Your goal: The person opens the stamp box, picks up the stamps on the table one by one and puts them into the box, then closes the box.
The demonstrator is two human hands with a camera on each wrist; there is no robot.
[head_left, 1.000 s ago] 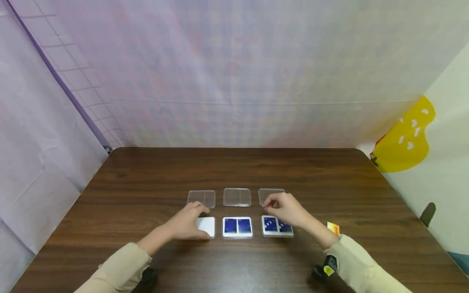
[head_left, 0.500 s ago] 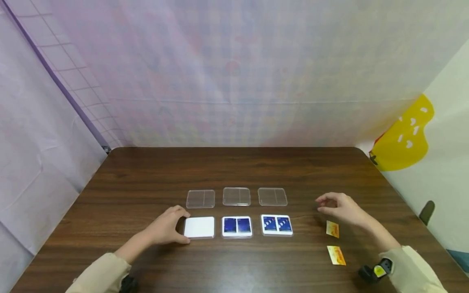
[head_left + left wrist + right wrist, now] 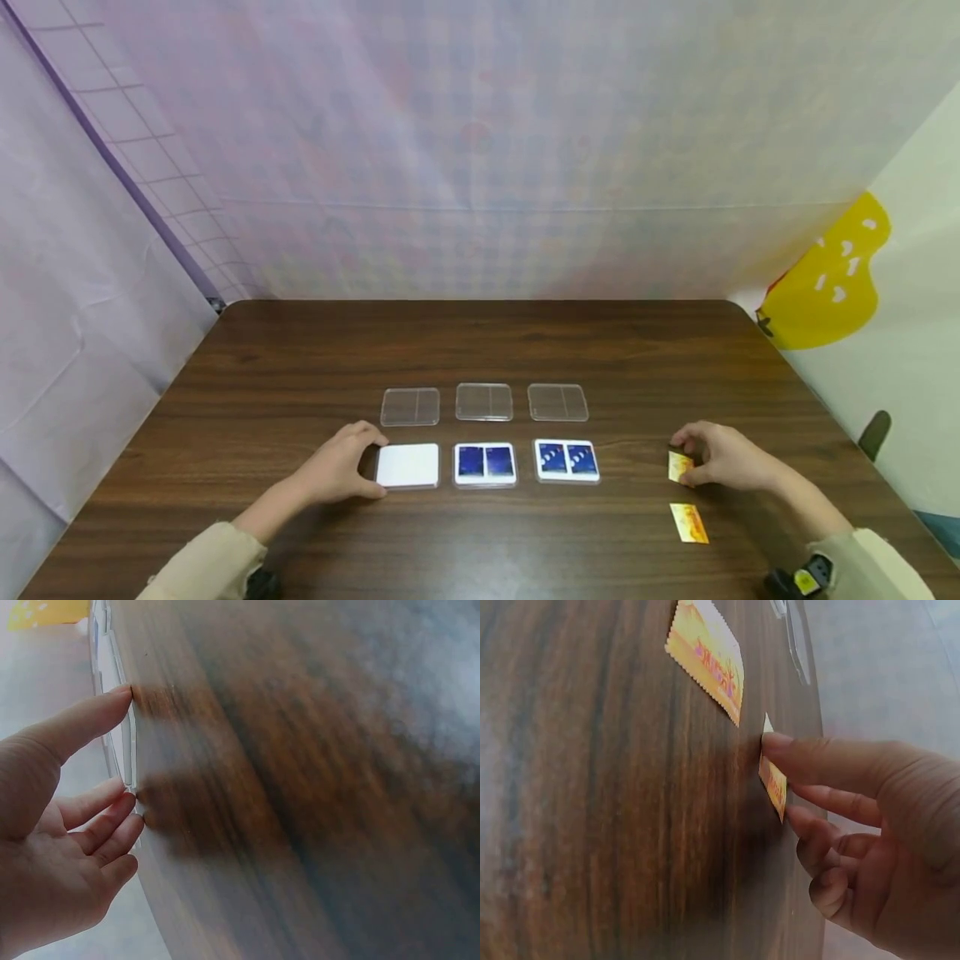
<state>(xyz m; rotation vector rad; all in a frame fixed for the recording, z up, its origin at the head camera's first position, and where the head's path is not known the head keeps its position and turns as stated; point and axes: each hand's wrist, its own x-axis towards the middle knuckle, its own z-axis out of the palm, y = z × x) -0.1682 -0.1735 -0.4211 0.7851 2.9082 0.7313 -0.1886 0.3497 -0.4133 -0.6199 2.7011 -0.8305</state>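
Note:
My left hand (image 3: 337,468) grips the left end of a flat case with a plain white insert (image 3: 408,465), thumb at its near edge and fingers at its far edge. To the right lie a case with two dark blue stamps (image 3: 485,481) and a case with two blue moon-phase stamps (image 3: 567,479). At the right, my right hand (image 3: 727,458) pinches an orange-yellow stamp (image 3: 775,787) by its edges, close to the wood. A second orange-yellow stamp (image 3: 709,664) with perforated edges lies flat, nearer the front.
Behind the cases three transparent lids lie in a row: left lid (image 3: 410,407), middle lid (image 3: 483,402) and right lid (image 3: 558,402). The brown wooden table (image 3: 480,342) ends at a hanging cloth (image 3: 472,167) at the back.
My right hand has left the right-hand case, moved right, and lowered onto the farther orange stamp. My left hand has drawn slightly left, keeping at the white case's left end.

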